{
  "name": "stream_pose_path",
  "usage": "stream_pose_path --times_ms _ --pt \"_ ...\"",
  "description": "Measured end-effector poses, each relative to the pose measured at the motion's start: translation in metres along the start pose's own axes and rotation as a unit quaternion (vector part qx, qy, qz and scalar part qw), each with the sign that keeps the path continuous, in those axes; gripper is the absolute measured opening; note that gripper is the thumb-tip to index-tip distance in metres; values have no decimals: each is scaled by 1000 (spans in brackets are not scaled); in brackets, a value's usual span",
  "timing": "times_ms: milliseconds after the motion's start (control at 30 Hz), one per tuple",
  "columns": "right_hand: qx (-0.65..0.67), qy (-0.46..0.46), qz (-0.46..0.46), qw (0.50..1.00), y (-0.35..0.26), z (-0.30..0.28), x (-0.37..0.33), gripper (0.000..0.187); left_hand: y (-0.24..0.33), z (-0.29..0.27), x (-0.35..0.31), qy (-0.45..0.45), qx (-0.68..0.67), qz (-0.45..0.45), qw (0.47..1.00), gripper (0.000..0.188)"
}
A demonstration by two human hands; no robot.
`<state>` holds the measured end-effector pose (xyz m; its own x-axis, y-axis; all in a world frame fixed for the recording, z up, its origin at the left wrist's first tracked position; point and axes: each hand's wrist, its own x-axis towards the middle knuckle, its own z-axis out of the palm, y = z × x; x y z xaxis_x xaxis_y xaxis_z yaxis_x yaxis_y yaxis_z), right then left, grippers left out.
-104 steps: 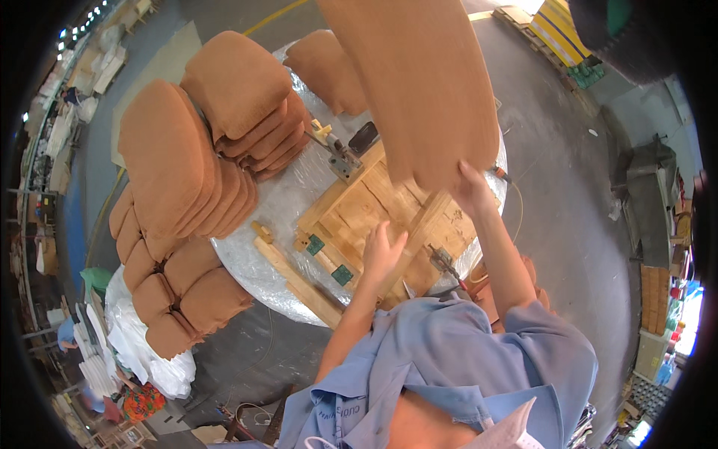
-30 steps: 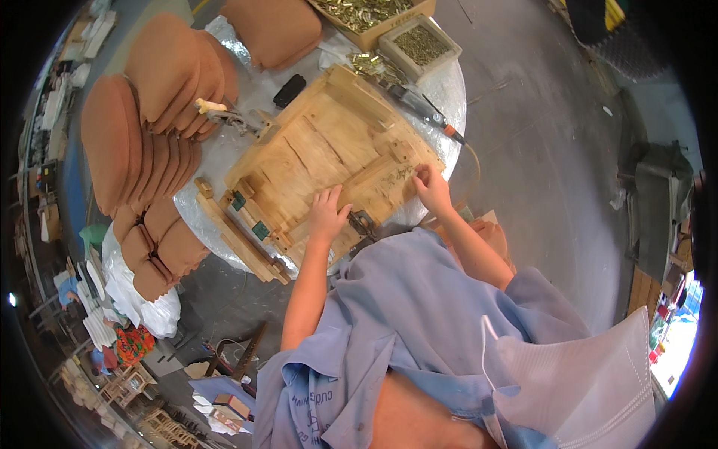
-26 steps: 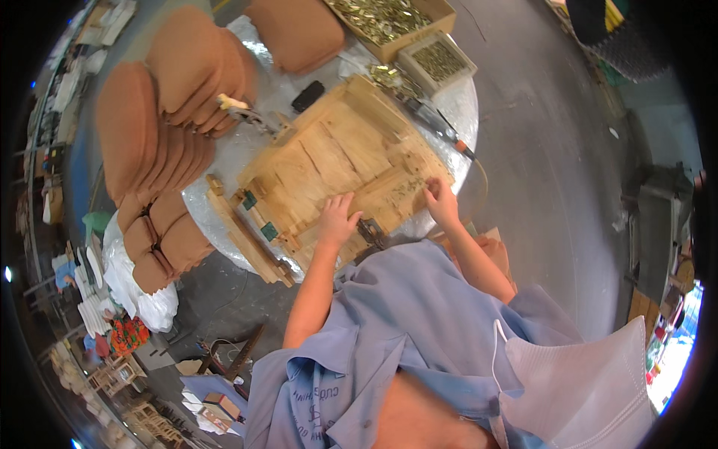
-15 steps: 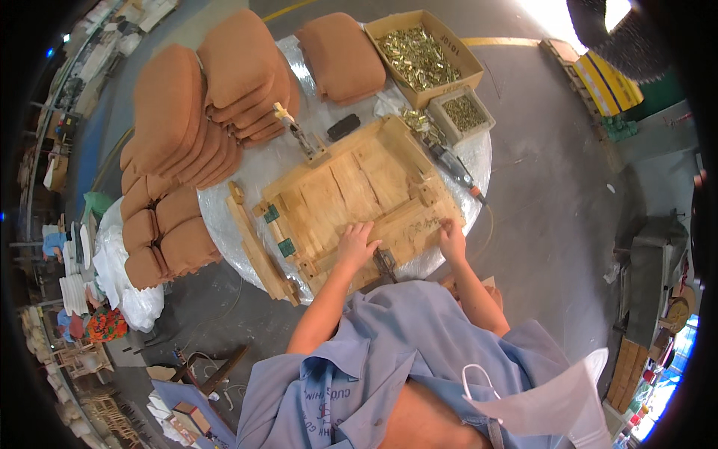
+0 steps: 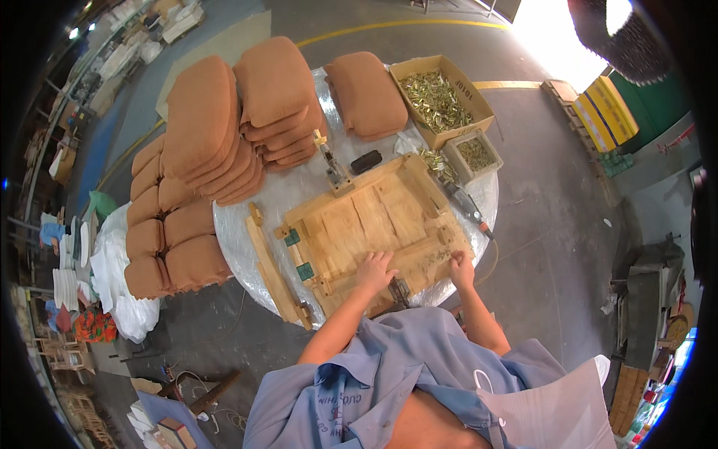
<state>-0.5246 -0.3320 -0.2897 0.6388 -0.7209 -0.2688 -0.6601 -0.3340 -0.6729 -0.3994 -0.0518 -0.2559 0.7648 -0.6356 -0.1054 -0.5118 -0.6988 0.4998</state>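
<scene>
A shallow wooden frame jig [image 5: 351, 224] with a plank bottom lies on the round table before me. My left hand [image 5: 376, 272] rests flat on its near part, fingers stretched out, beside a dark metal toggle clamp [image 5: 400, 290]. At the near right corner my right hand [image 5: 462, 268] has its fingertips pinched together; whatever they hold is too small to make out. Small dark bits [image 5: 440, 256] lie scattered on the wood just left of it. A second toggle clamp [image 5: 333, 166] stands on the jig's far side, and two green pads [image 5: 298, 254] sit along its left side.
Brown cushion pads [image 5: 200, 120] stand stacked at the far left. A carton of brass-coloured fasteners [image 5: 482, 112] and a smaller box [image 5: 490, 168] are at the far right. A power tool [image 5: 465, 203] lies beside the jig. Wooden strips [image 5: 269, 262] lie at left, a black object [image 5: 366, 161] beyond.
The whole view has shifted, so the table and jig sit lower and further right in the picture. Both hands keep nearly the same places on the jig.
</scene>
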Motion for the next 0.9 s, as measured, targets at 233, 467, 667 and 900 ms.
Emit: stream_pose_path --times_ms 233,467,667,900 --pt "-4 -9 0 1000 4 0 1 19 3 3 -4 22 -6 1 1000 61" --pt "0 -10 5 1000 1 -4 -2 21 5 1 -3 6 -17 -16 1000 62" --pt "11 -10 10 1000 3 -2 1 22 -6 -63 17 -52 -141 -8 989 40" --pt "28 -5 -5 1000 -2 -4 -5 19 3 -305 96 281 -141 22 949 24"
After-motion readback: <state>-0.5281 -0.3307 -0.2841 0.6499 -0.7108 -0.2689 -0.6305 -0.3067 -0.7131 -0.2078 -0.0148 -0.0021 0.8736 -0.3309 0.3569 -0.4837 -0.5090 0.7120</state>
